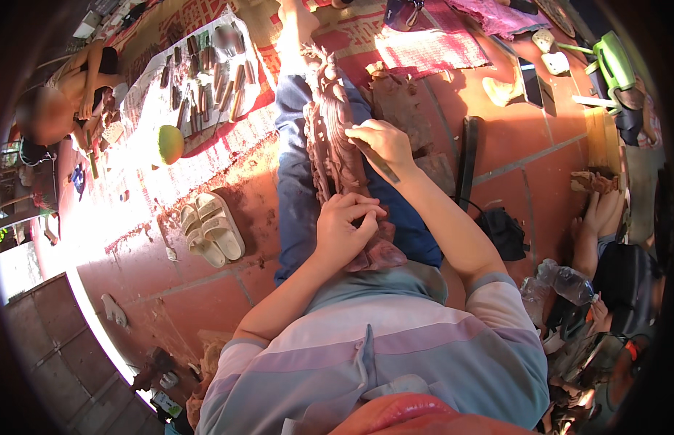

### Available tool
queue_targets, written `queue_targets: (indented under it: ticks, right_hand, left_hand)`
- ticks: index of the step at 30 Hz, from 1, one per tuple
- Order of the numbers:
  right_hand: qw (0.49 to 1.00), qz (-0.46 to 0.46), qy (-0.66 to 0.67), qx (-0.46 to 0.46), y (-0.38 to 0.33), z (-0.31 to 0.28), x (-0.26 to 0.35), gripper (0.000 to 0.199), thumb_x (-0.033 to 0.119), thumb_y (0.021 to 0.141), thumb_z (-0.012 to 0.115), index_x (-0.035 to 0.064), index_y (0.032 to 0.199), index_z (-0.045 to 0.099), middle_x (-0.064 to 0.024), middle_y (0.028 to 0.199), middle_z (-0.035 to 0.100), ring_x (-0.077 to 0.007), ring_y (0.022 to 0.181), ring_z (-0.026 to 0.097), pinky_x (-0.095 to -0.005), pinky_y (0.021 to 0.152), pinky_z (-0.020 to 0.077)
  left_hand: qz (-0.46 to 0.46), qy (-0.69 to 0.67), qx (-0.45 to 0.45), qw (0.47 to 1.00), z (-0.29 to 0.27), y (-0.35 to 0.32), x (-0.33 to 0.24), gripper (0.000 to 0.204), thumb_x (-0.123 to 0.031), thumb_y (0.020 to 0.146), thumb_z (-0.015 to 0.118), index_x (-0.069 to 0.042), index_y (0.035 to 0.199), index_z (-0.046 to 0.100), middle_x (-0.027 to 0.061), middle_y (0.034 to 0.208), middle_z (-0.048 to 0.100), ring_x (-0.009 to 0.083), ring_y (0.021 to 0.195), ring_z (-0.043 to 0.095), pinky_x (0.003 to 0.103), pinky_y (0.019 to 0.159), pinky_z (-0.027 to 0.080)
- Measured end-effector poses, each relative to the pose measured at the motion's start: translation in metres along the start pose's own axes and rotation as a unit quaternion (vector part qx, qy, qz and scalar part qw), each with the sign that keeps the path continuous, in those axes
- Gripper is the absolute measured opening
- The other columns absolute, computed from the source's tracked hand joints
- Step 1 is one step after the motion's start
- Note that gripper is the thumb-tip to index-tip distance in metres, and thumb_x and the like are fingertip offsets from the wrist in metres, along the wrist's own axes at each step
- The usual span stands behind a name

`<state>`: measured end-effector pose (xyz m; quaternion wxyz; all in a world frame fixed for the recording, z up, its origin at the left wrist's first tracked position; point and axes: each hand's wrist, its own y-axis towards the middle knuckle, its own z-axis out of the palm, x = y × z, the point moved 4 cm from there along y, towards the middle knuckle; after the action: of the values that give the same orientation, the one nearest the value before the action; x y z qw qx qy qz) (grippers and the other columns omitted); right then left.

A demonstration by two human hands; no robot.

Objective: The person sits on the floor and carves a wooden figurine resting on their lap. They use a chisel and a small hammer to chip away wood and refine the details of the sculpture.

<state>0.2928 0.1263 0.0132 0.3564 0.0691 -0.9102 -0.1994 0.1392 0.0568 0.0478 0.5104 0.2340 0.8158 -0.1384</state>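
A carved reddish-brown wooden figure (337, 130) lies lengthwise on my lap, its intricate top end pointing away from me. Curled over its lower part, my left hand (348, 228) grips the wood near the plain base (380, 254). My right hand (384, 148) is closed around a slim carving tool (379, 163), whose dark rear end sticks out towards my wrist. The fingertips touch the right side of the figure about mid-length; the tool's working tip is hidden there.
On the left, a pale sheet (242, 43) bears several carving tools (221, 87). Near it are a green-yellow round fruit (170, 143), beige sandals (213, 228) and a seated person (90, 80). To the right lie a dark strip (467, 159), a black bag (502, 232) and plastic bottles (569, 283).
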Motion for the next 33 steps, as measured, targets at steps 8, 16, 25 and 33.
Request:
queue_targets:
  ticks: [8, 16, 25, 33]
  right_hand:
    - [0.999, -0.007, -0.051, -0.007, 0.016, -0.002, -0.007, 0.014, 0.023, 0.087, 0.061, 0.0168, 0.092, 0.073, -0.0036, 0.087, 0.066, -0.0252, 0.083, 0.065, -0.0369, 0.07, 0.0526]
    - [0.999, -0.018, -0.022, -0.043, 0.029, -0.008, -0.007, 0.015, 0.02, 0.088, 0.06, 0.013, 0.092, 0.073, -0.0063, 0.086, 0.069, -0.0265, 0.078, 0.067, -0.0358, 0.067, 0.0527]
    - [1.0, -0.01, 0.023, -0.018, 0.028, -0.007, -0.002, 0.015, 0.025, 0.088, 0.061, 0.0137, 0.09, 0.07, -0.0075, 0.082, 0.064, -0.0293, 0.077, 0.064, -0.0377, 0.066, 0.0513]
    - [0.999, 0.006, 0.004, 0.032, 0.031, -0.012, -0.004, 0.015, 0.024, 0.086, 0.063, 0.0135, 0.089, 0.073, -0.0068, 0.084, 0.068, -0.0285, 0.077, 0.066, -0.0375, 0.066, 0.0523]
  left_hand:
    - [-0.007, 0.0, 0.003, 1.0, 0.002, 0.0, 0.001, 0.016, -0.009, 0.08, 0.062, -0.009, 0.085, 0.076, 0.0062, 0.098, 0.072, 0.0215, 0.087, 0.06, 0.033, 0.084, 0.047]
    - [0.001, -0.007, -0.004, 1.0, 0.002, -0.002, 0.002, 0.016, -0.01, 0.08, 0.061, -0.009, 0.085, 0.076, 0.006, 0.098, 0.072, 0.0217, 0.088, 0.06, 0.033, 0.084, 0.047]
    - [-0.001, -0.006, -0.003, 1.0, 0.002, -0.001, 0.004, 0.016, -0.01, 0.08, 0.061, -0.009, 0.084, 0.076, 0.0057, 0.097, 0.072, 0.0217, 0.087, 0.06, 0.033, 0.084, 0.047]
    - [0.001, -0.004, -0.008, 1.0, 0.001, -0.001, 0.003, 0.016, -0.01, 0.08, 0.061, -0.008, 0.084, 0.076, 0.0052, 0.098, 0.072, 0.0215, 0.087, 0.06, 0.033, 0.084, 0.047]
